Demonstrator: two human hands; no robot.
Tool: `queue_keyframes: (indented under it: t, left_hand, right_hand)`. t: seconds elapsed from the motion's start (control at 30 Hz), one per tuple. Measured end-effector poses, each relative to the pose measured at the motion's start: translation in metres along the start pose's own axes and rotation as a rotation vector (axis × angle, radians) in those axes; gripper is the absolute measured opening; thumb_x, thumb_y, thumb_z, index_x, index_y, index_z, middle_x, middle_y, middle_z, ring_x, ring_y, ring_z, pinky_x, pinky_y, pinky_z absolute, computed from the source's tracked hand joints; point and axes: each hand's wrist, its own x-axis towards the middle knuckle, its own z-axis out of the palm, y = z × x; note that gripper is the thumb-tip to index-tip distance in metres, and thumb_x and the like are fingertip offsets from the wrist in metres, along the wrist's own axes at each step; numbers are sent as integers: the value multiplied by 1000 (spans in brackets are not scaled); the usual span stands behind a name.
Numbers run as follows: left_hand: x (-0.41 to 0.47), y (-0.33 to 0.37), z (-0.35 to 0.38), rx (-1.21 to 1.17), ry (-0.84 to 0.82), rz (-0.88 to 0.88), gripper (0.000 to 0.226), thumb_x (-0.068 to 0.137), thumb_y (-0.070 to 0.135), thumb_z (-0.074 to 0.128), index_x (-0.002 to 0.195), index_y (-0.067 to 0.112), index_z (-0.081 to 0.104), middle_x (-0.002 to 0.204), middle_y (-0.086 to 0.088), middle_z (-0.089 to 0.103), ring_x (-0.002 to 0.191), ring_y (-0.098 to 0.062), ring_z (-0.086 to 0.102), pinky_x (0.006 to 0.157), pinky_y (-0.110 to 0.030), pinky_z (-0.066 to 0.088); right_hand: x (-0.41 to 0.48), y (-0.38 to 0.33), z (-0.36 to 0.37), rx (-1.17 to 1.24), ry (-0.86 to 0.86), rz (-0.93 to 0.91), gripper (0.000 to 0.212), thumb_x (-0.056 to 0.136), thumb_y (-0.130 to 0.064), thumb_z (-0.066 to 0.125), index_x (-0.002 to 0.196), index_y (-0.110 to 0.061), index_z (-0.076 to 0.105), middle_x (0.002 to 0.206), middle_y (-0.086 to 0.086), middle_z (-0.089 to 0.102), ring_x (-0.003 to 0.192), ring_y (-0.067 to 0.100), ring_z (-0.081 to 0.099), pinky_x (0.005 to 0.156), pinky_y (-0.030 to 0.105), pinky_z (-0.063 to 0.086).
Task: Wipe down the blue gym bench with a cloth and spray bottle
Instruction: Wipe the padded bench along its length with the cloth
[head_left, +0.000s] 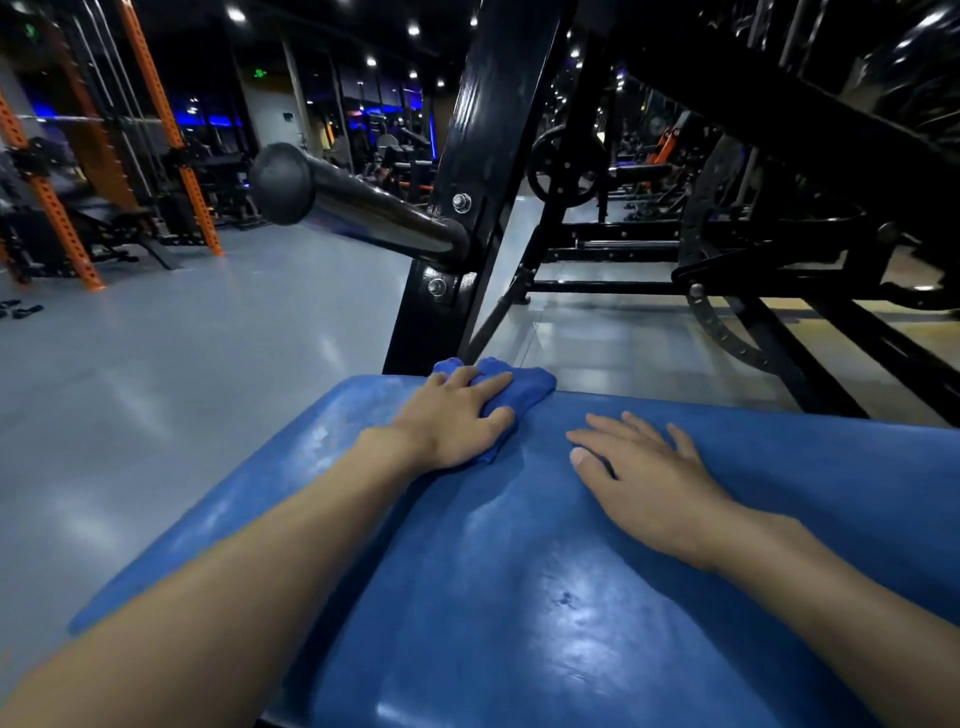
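Pressing cloth (511, 382) at bench (519, 597) far edge, left hand (457, 418) hides approx. half.

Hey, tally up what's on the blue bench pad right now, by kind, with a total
Hands: 2, left hand and right hand
Cloths: 1, blue cloth under the left hand
Spray bottles: 0 in view
Total: 3 on the bench pad
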Motion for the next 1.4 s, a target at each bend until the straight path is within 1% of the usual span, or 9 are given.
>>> queue_keyframes:
  t: [0.13, 0.33, 0.4, 0.5, 0.67, 0.77, 0.93, 1.07, 1.4]
  left_hand:
    - [-2, 49, 10, -33, -29, 42, 53, 99, 51, 32, 150, 37, 33, 157, -10, 30, 141, -35, 26, 117, -42, 17]
    - [-25, 20, -1, -124, 15, -41, 49, 98, 53, 27, 147, 47, 31, 158, 8, 27, 147, -19, 21, 113, -63, 16]
    - [-35, 1, -2, -122, 3, -63, 52, 100, 53, 25, 151, 44, 27, 159, 6, 29, 146, -20, 26, 116, -56, 19]
    - [-39, -23, -8, -124, -1, -37, 43, 101, 44, 28, 139, 38, 47, 148, 6, 46, 136, -19, 40, 113, -46, 28]
    - [-39, -48, -15, -105, -65, -64, 52, 84, 59, 22, 122, 49, 54, 135, 11, 52, 131, -18, 44, 108, -52, 33]
    - [-38, -44, -16, -70, -50, -77, 44, 90, 55, 31, 127, 47, 52, 132, 10, 50, 133, -19, 41, 109, -52, 30]
    - [-37, -17, -15, -55, -113, -20, 44, 95, 61, 35, 139, 57, 40, 146, 19, 40, 141, -14, 31, 111, -66, 19]
    - [-33, 16, -11, 3, -111, -45, 48, 95, 63, 39, 143, 56, 38, 159, 13, 28, 149, -18, 18, 114, -64, 15]
    - [-30, 113, 10, -7, -160, 82, 55, 91, 71, 39, 143, 55, 37, 158, 14, 28, 149, -17, 19, 114, -64, 13]
  right_hand:
    - [-8, 20, -16, 235, 143, 69, 37, 102, -32, 40, 132, -16, 56, 137, -1, 55, 129, 22, 48, 109, 38, 35]
    - [22, -1, -33, 175, 154, 28, 35, 92, -35, 44, 118, -18, 60, 126, 4, 60, 120, 29, 54, 101, 47, 43]
    - [40, -22, -28, 178, 152, 21, 35, 92, -34, 44, 119, -17, 59, 128, 5, 59, 121, 30, 53, 102, 46, 42]
    - [67, -53, -17, 82, 143, 56, 40, 96, -37, 41, 130, -23, 54, 136, 2, 54, 126, 28, 47, 104, 44, 36]
    - [91, -71, 10, 23, 39, 150, 56, 84, -63, 31, 129, -36, 49, 136, -1, 51, 132, 32, 38, 103, 57, 28]
    - [90, -65, 14, -46, 58, 115, 53, 83, -58, 32, 129, -36, 47, 136, -2, 47, 131, 29, 34, 102, 57, 24]
    - [82, -26, 1, -27, 22, 31, 45, 81, -52, 35, 118, -35, 53, 131, -6, 52, 126, 25, 41, 104, 52, 28]
    - [64, 18, -15, -18, 65, 41, 31, 85, -50, 38, 105, -34, 56, 125, -7, 56, 123, 25, 46, 103, 49, 31]
    - [-3, 131, -50, -47, 114, 90, 40, 88, -53, 36, 125, -43, 48, 139, -18, 46, 133, 13, 36, 110, 45, 28]
